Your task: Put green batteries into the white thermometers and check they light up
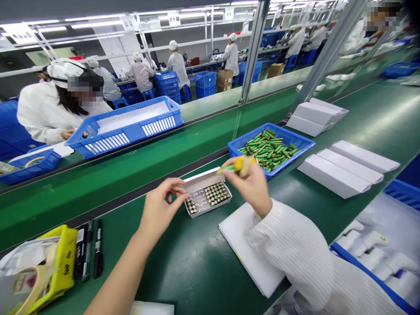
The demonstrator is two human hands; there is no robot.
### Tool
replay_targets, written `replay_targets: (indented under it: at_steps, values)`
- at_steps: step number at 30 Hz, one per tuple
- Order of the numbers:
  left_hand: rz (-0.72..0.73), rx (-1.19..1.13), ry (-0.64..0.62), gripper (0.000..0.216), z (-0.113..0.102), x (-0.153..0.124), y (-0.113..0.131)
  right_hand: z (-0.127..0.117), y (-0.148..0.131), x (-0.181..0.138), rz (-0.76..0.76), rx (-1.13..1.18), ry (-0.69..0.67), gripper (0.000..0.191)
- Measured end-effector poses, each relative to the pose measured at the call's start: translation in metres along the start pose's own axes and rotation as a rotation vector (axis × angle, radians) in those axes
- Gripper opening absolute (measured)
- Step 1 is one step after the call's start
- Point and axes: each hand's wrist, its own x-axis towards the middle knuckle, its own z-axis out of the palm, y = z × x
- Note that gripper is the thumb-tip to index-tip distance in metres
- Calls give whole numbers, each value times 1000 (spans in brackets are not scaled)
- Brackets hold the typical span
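A small white box with its lid raised stands on the green bench. Metal-ended batteries stand upright at its right and left ends, with clear plastic tray cells showing between them. My left hand is at the box's left edge, thumb and fingertips close together; whether anything is between them is hidden. Above the box's right end, my right hand, with yellow finger covers, pinches a green battery, blurred by motion. Beyond it, a blue tray holds a heap of loose green batteries.
White cartons lie at the right, and a white foam sheet under my right sleeve. Pens and a yellow basket with tape are at the left. A co-worker sits across, behind a blue crate.
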Motion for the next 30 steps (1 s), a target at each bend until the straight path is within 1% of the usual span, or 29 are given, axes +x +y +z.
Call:
replay_targets:
  at_steps: [1,2,3,4,5,8,10,12,13,15,17,20,22,23,24,26,30]
  values:
    - [62,101,-26,20,5,-2,-1,-10,4,6,-87,-163,201,12]
    - [132,204,-50,17,11,-5,-2,-20,10,12,-146,-320,344,11]
    - [206,301,-66,12,16,-7,-4,-28,17,16,-179,-460,421,11]
    - [280,386,-73,8,22,-8,-6,-35,24,20,-190,-568,440,12]
    - [348,455,-77,5,27,-10,-9,-40,31,22,-189,-642,426,13]
    - [492,562,-89,10,35,-10,-14,-40,44,23,-185,-701,364,14]
    - [508,557,-131,13,36,-9,-15,-32,44,21,-228,-678,351,14]
    - [469,499,-163,15,33,-8,-14,-24,38,16,-308,-630,345,14]
    - [442,464,-158,15,30,-7,-13,-19,34,13,-362,-594,328,13]
    - [394,441,-116,16,24,-6,-10,-11,23,6,-467,-494,229,12]
    - [351,521,-101,14,18,-4,-8,0,14,-3,-511,-380,38,14]
    - [285,701,-206,8,14,-3,-8,17,5,-16,-480,-273,-299,21]
    - [254,763,-266,10,15,-4,-9,28,3,-22,-484,-274,-486,24]
    - [244,779,-282,13,16,-4,-10,32,3,-23,-492,-292,-556,25]
    - [234,791,-290,14,17,-5,-10,36,3,-24,-496,-313,-608,25]
    - [216,807,-293,14,19,-6,-9,39,5,-25,-476,-353,-660,23]
    - [149,804,-296,14,20,-7,-3,37,8,-24,-423,-352,-658,18]
